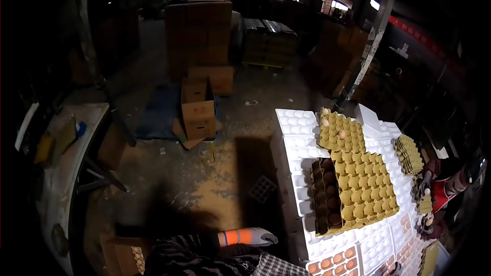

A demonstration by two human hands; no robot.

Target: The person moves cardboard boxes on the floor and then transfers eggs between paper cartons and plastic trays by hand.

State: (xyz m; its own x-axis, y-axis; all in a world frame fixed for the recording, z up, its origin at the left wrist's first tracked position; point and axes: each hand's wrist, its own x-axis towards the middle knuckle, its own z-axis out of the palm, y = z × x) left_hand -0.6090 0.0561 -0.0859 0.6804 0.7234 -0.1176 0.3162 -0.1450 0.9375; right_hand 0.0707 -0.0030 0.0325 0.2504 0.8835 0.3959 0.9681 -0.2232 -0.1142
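Note:
My left hand, in a grey glove with an orange cuff, hangs beside the near left edge of the table, its fingers curled together and nothing visible in them. At the bottom edge, part of my right hand shows over the white egg trays; its fingers are too dark and cut off to read. Brown eggs fill a white tray between the hands. Beyond them, a yellow stack of pulp trays stands beside a dark tray of eggs. A few eggs rest on the farther pulp trays.
At the right, a co-worker's gloved hands are close to eggs and a small pulp tray. A white foam block and another pulp stack are behind. Cardboard boxes stand on the floor; a side table is left.

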